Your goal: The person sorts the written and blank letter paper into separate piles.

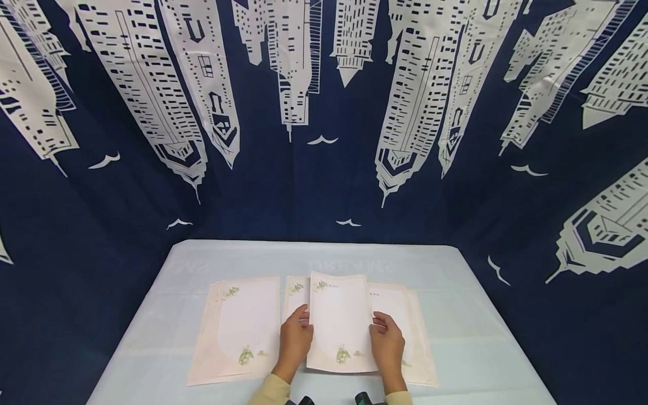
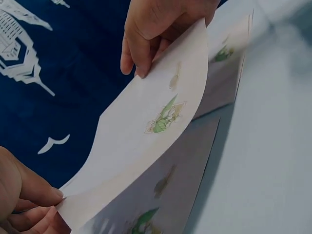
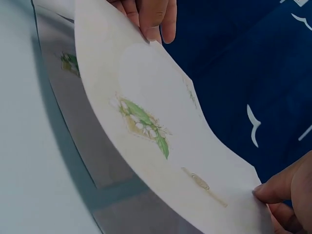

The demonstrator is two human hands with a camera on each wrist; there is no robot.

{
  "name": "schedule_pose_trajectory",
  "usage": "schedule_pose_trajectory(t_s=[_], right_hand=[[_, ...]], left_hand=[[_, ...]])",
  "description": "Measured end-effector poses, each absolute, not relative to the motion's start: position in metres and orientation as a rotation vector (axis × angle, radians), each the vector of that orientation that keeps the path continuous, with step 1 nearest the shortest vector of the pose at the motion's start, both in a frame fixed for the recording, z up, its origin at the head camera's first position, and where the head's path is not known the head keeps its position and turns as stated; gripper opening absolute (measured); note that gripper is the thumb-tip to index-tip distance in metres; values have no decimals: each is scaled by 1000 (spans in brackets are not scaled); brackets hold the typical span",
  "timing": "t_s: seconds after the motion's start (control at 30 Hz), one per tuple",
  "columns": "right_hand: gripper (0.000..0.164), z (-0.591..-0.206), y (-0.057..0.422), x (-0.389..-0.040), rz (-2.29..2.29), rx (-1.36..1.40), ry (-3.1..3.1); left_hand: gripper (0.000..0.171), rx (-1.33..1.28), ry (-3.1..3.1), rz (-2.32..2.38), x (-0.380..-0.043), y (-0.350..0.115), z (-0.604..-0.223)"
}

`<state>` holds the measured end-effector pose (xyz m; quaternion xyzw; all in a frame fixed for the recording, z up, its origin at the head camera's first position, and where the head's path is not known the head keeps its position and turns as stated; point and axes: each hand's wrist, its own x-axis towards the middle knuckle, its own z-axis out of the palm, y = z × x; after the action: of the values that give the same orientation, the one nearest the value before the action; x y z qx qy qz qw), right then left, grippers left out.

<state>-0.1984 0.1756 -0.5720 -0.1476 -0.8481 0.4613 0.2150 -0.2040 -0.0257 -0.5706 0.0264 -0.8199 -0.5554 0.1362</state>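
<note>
A sheet of paper (image 1: 339, 320) with a pale pink border and green floral prints is held up between both hands, bowed along its length. The left hand (image 1: 296, 337) pinches its left edge, thumb on top, as the left wrist view shows at the paper's corner (image 2: 68, 204). On the opposite edge the right hand (image 1: 387, 343) pinches it the same way; in the right wrist view its thumb (image 3: 273, 190) lies on the paper's face. Beneath the raised sheet lie more printed sheets (image 1: 412, 332), partly covered by it.
To the left, a stack of similar sheets (image 1: 250, 320) lies slightly fanned on the pale table cover (image 1: 476, 349). Another sheet (image 1: 296, 292) shows between that stack and the raised paper. A dark blue cloth (image 1: 314, 191) with white building prints hangs behind the table.
</note>
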Motion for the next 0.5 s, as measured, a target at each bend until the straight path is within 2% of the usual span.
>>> schedule_pose_trajectory(t_s=[0.23, 0.5], right_hand=[[28, -575, 207, -189, 1255, -508, -2337], [29, -575, 241, -182, 1196, -611, -2382]], left_hand=[[33, -44, -2479, -1645, -206, 0, -566], [44, -288, -2654, -1658, -203, 18, -565]])
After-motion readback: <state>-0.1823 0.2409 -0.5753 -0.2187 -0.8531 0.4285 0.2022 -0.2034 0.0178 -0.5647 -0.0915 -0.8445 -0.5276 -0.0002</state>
